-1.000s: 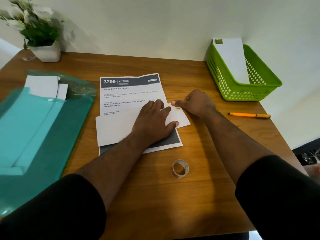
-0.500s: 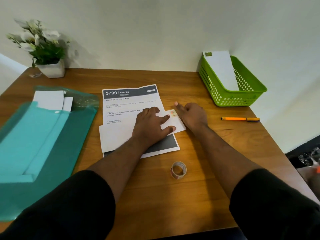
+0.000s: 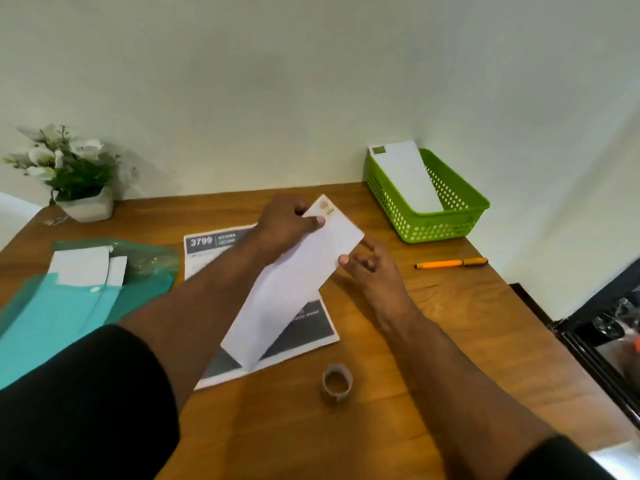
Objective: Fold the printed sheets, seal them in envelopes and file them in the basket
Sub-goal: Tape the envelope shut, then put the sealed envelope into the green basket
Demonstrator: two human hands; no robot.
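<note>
Now | envelope [image 3: 298, 271] tilted | left hand [image 3: 284, 225] grips top | right hand [image 3: 367, 268] touches edge

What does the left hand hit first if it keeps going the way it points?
Probably the green basket. The left hand, gripping the envelope, points up-right toward it over bare table; depth is unclear, so it might pass above the rim.

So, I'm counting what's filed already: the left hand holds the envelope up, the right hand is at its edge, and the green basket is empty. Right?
Not quite. The green basket is not empty: the head view shows a white envelope leaning inside it. The rest holds: the left hand holds the lifted envelope, and the right hand is at its edge.
</note>
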